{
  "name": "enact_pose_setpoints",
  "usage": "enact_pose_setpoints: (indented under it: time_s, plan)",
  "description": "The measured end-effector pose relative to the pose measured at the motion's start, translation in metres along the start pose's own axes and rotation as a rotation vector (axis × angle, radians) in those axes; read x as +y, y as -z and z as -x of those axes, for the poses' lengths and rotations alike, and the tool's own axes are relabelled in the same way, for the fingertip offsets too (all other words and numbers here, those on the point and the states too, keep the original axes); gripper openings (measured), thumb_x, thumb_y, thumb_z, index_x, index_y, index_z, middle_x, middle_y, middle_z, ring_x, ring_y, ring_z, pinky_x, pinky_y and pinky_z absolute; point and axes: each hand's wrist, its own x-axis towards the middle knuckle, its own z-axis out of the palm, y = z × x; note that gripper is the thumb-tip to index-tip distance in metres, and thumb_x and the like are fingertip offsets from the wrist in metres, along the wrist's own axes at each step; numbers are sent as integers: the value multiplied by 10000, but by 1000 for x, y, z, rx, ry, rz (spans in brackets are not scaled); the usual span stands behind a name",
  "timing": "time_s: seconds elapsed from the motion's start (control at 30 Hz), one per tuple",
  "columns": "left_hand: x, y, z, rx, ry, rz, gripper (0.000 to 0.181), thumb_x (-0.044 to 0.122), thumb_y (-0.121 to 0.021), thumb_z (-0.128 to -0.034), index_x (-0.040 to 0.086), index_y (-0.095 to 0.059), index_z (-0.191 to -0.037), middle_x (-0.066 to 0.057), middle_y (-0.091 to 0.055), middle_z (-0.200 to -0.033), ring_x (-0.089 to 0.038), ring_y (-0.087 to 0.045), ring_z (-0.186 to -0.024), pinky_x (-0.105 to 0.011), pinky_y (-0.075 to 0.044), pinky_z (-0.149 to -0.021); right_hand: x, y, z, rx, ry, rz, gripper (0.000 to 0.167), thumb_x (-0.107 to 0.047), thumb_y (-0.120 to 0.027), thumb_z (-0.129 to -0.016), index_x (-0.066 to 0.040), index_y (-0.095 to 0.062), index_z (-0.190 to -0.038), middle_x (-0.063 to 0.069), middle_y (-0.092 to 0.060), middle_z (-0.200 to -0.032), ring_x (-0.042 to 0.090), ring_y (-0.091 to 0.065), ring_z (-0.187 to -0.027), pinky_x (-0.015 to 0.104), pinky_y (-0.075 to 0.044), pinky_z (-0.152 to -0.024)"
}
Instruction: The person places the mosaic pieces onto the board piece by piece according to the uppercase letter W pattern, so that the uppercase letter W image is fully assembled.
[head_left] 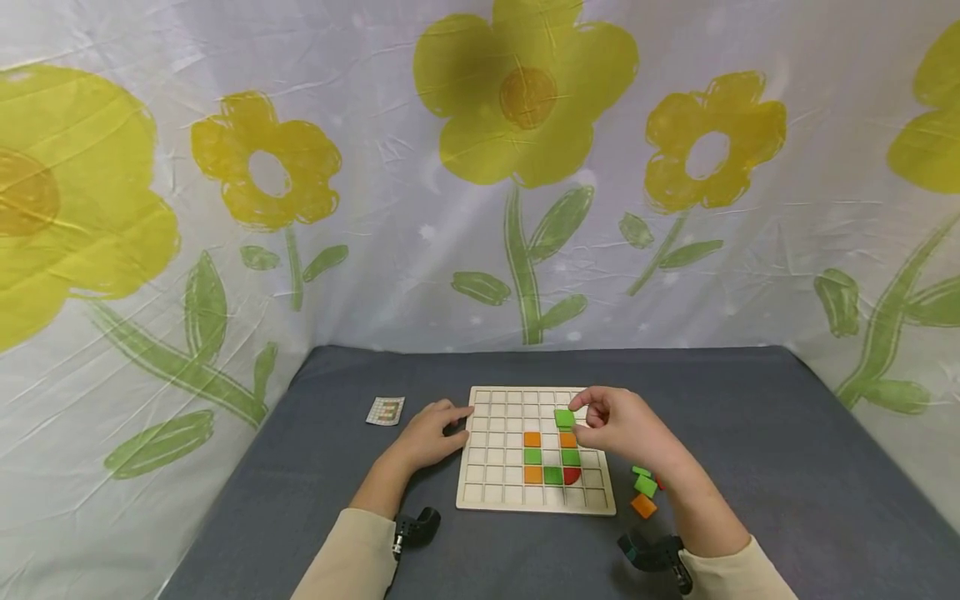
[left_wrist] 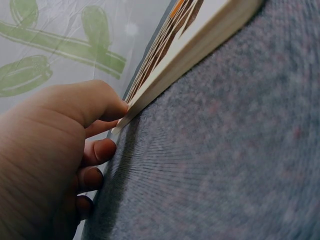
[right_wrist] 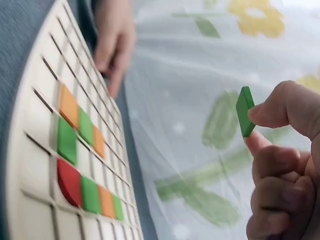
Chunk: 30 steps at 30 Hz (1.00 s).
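The pale wooden grid board (head_left: 477, 475) lies flat, bearing several orange and green square tiles and a red rounded piece (head_left: 572, 476). Above its right half, my right hand (head_left: 626, 423) pinches a green tile (right_wrist: 244, 112) between thumb and index finger, the other fingers curled in the right wrist view. The held tile is off the board and partly overlaps a green tile in the head view. My left hand (head_left: 427, 435) touches the board's left edge with thumb and index finger; in the left wrist view its thumb lies against the wooden rim (left_wrist: 170, 82).
Loose green (head_left: 646, 486), orange (head_left: 643, 506) and red pieces lie right of the board, near my right forearm. A small card with a printed grid pattern (head_left: 386, 411) is on the dark cloth to the left. Behind the table hangs a flowered curtain (head_left: 390, 300).
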Motion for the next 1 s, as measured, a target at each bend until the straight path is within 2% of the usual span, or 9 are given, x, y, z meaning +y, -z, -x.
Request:
enact_pose_setpoints:
  time_s: [0.1,0.3,0.53,0.63,0.8,1.0]
  plan:
    - [1,1,0,-2,3,1,458,251,-648,-998,129,-629,-1438,48,-473,-914,-152,-395,-781,-367,-351,-708,-4,-16,-3,-18,11,13,202,-77,-731,-875,-49,-688,-1070,-49,-349,-627,117,-281,-533,290,-327,-555]
    - [1,1,-1,-4,13,-3,456,245,-655,-995,133,-632,-1436,52,-471,-904,-149,-394,-776,-365,-349,-711,-9,-48,-7,-55,21,36,161,-114,-736,-871,-100,-705,-1029,-63,-426,-646,93,-317,-502,281,-373,-565]
    - [2,1,-1,1,9,-12,460,251,-651,-994,132,-629,-1438,57,-456,-894,-151,-389,-776,-363,-341,-709,-2,-77,-10,-122,50,117,179,-91,-714,-786,-89,-704,-965,-85,-452,-567,55,-364,-472,254,-332,-500]
    - [2,1,0,9,5,-7,457,241,-656,-990,122,-635,-1431,53,-457,-890,-156,-390,-776,-368,-340,-708,4,-86,-11,-129,71,175,188,-86,-706,-740,-83,-707,-927,-103,-455,-536,48,-373,-466,257,-319,-481]
    - [2,0,-1,-6,18,-11,467,256,-646,-999,139,-618,-1450,53,-447,-884,-154,-385,-767,-360,-337,-710,14,-96,-14,-124,76,286,163,-134,-770,-754,-99,-723,-906,-101,-491,-578,62,-412,-512,276,-349,-494]
    - [1,0,-2,-5,15,-17,466,259,-645,-995,140,-624,-1445,41,-446,-880,-150,-383,-762,-355,-336,-705,16,-100,-15,-131,84,329,203,-140,-796,-791,-100,-776,-989,-87,-563,-662,83,-457,-552,300,-372,-500]
